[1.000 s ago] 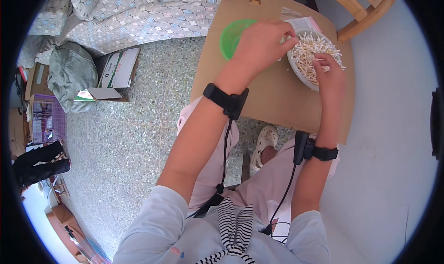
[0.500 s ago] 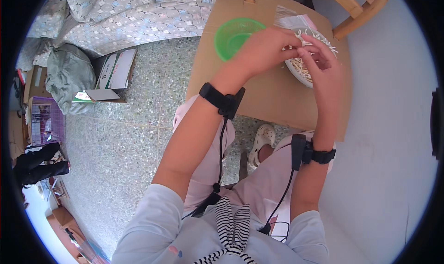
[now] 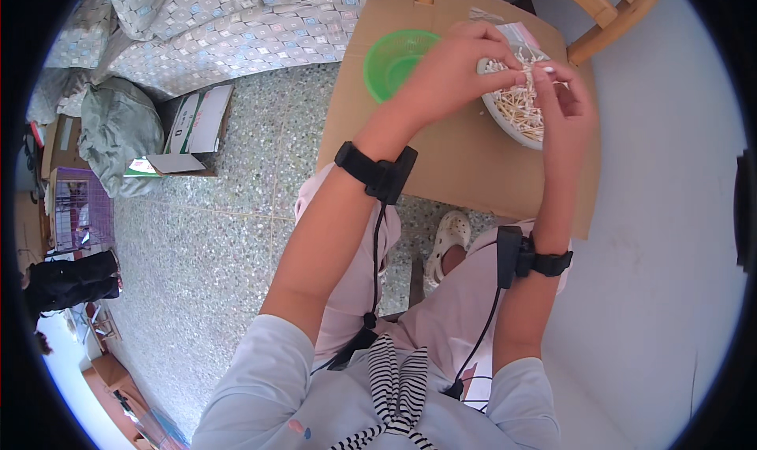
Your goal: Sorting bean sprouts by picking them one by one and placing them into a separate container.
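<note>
A white bowl (image 3: 527,140) heaped with loose cotton swabs (image 3: 514,112) stands on the cardboard-covered surface, under both my hands. My left hand (image 3: 456,70) reaches over its left side, thumb and fingers curved toward a small bunch of swabs (image 3: 529,59) at their tips. On the right, my right hand (image 3: 564,99) is closed in a pinch, and a white swab tip pokes out between thumb and forefinger. The fingertips of both hands are close together above the bowl. A green plastic basket (image 3: 382,73) sits left of the bowl, partly behind my left hand.
A pinkish clear packet (image 3: 516,33) lies behind the bowl. The cardboard sheet (image 3: 457,162) covers the low surface. A wooden chair (image 3: 615,24) stands at the far right, next to a pale wall (image 3: 662,174). An opened carton (image 3: 193,126) rests on the speckled floor at left.
My right hand has shifted slightly right, and its fingers have curled in. My left hand's fingertips have spread a little, uncovering more of the bowl. A white swab tip now shows in the right pinch.
</note>
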The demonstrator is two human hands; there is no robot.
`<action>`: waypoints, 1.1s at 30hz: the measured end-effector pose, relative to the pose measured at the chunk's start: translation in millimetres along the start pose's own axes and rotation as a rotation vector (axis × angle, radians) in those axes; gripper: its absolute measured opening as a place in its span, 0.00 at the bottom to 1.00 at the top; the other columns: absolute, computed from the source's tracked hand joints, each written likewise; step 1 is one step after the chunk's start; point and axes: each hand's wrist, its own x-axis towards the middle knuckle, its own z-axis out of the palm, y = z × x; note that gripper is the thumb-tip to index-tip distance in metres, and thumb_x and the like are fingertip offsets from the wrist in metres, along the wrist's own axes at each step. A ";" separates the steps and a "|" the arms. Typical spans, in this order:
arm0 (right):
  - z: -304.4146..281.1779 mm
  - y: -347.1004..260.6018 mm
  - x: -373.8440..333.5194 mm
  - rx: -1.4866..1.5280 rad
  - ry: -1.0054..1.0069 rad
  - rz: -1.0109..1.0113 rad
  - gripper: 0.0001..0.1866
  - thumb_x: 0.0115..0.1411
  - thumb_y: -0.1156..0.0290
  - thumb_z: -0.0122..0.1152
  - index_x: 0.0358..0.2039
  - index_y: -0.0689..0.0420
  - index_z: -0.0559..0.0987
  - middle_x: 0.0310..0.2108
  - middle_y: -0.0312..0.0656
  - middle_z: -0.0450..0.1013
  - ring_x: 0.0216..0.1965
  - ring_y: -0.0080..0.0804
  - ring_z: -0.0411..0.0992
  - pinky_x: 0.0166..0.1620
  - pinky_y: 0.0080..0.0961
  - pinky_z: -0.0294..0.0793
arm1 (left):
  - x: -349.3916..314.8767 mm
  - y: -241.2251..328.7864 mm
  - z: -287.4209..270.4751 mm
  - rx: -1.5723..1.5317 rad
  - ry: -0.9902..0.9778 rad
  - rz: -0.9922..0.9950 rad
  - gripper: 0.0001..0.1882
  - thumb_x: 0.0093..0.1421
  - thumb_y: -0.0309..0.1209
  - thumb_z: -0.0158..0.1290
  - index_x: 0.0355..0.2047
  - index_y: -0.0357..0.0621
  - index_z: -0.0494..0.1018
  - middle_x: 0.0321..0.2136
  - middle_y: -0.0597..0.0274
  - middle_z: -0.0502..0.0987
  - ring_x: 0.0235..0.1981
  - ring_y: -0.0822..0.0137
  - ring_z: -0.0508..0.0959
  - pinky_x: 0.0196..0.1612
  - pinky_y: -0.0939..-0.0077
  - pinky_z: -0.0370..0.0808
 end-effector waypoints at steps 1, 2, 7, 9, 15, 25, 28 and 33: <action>-2.9 -2.8 0.3 0.016 0.017 0.047 0.07 0.60 0.72 0.66 0.39 0.57 0.82 0.28 0.30 0.72 0.26 0.15 0.68 0.31 0.13 0.66 | -0.9 -2.5 -1.0 0.063 0.057 0.059 0.09 0.57 0.36 0.63 0.35 0.47 0.82 0.41 0.67 0.75 0.42 0.70 0.73 0.45 0.73 0.70; -8.0 -4.3 1.4 0.013 0.019 0.047 0.07 0.60 0.72 0.66 0.39 0.57 0.82 0.28 0.30 0.72 0.26 0.15 0.68 0.31 0.13 0.66 | 0.6 -0.1 -1.2 0.060 0.056 0.060 0.09 0.57 0.36 0.63 0.35 0.47 0.82 0.41 0.67 0.75 0.42 0.70 0.73 0.45 0.73 0.70; -17.3 -4.2 2.2 -0.026 -0.069 0.092 0.08 0.62 0.70 0.64 0.40 0.59 0.81 0.34 0.31 0.76 0.33 0.18 0.73 0.37 0.16 0.69 | 5.8 9.8 -5.9 -0.018 0.178 0.054 0.07 0.56 0.35 0.64 0.33 0.49 0.82 0.46 0.66 0.75 0.50 0.67 0.71 0.53 0.71 0.67; -14.1 -1.6 0.3 -0.031 -0.121 0.121 0.09 0.62 0.70 0.64 0.40 0.59 0.80 0.34 0.32 0.76 0.34 0.18 0.73 0.38 0.17 0.70 | 6.3 10.6 -7.0 -0.030 0.183 0.057 0.07 0.56 0.35 0.64 0.33 0.49 0.82 0.47 0.66 0.75 0.51 0.66 0.71 0.53 0.71 0.66; 1.8 1.6 -6.2 -0.079 -0.296 0.127 0.10 0.62 0.69 0.63 0.41 0.61 0.80 0.35 0.35 0.77 0.35 0.20 0.74 0.41 0.20 0.73 | 5.7 11.0 -3.9 0.048 0.182 0.140 0.07 0.54 0.35 0.64 0.31 0.48 0.81 0.47 0.66 0.76 0.52 0.64 0.70 0.56 0.68 0.65; -7.8 0.8 2.4 0.038 -0.087 0.102 0.09 0.64 0.69 0.60 0.40 0.61 0.79 0.34 0.35 0.76 0.33 0.21 0.74 0.41 0.19 0.71 | 4.8 7.9 -6.8 0.069 0.224 0.064 0.09 0.54 0.36 0.64 0.34 0.48 0.82 0.47 0.67 0.76 0.53 0.63 0.69 0.58 0.68 0.63; -8.8 0.1 2.7 0.065 -0.069 0.102 0.08 0.64 0.71 0.61 0.40 0.61 0.79 0.34 0.36 0.76 0.34 0.21 0.73 0.40 0.18 0.71 | 4.9 10.7 -5.3 0.026 0.203 0.069 0.09 0.54 0.36 0.64 0.35 0.49 0.82 0.47 0.67 0.75 0.54 0.63 0.68 0.59 0.68 0.62; -6.2 -5.2 1.0 0.146 -0.064 0.053 0.08 0.62 0.74 0.62 0.41 0.61 0.78 0.33 0.35 0.76 0.34 0.20 0.74 0.40 0.17 0.71 | 6.9 10.3 -9.9 0.010 0.181 0.105 0.09 0.55 0.36 0.64 0.35 0.51 0.83 0.48 0.67 0.74 0.55 0.64 0.67 0.60 0.67 0.61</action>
